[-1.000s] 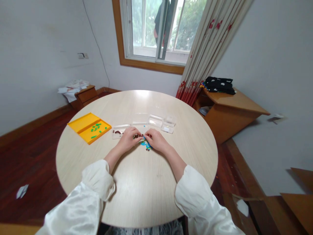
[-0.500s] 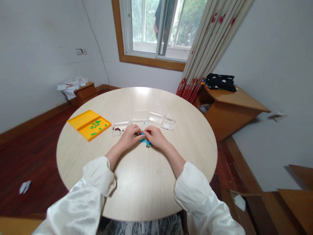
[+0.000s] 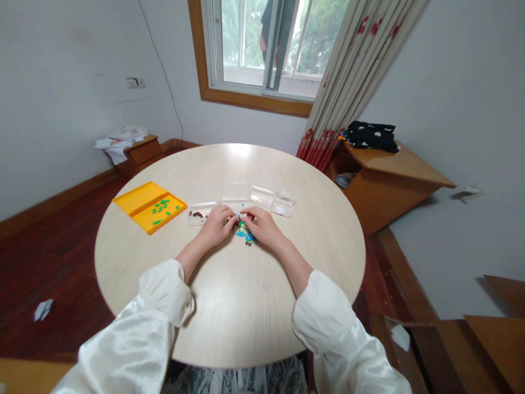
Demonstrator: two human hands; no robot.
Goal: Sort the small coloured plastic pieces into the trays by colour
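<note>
Near the middle of the round table [image 3: 238, 306], my left hand [image 3: 218, 225] is closed with its fingertips pinched on something small and dark that I cannot make out. Facing it, my right hand [image 3: 262, 225] has its thumb and fingers curled but slightly apart, with nothing visible between them. Several small blue, green and brown pieces [image 3: 246, 236] lie on the table between and just below the hands. A clear tray [image 3: 197, 221] with dark brown pieces touches the area beside my left hand. Beyond the hands are a clear box [image 3: 261, 196] and a smaller one [image 3: 282, 208].
An open yellow case [image 3: 141, 203] at the left holds several green pieces [image 3: 161, 206]. Past the table's right edge stands a wooden cabinet [image 3: 394, 180] with black spotted cloth [image 3: 371, 136] on it. A curtain [image 3: 344, 71] hangs by the window.
My right thumb and fingers have parted a little from the small pieces and from my left fingertips. More of the coloured pieces between the hands now shows.
</note>
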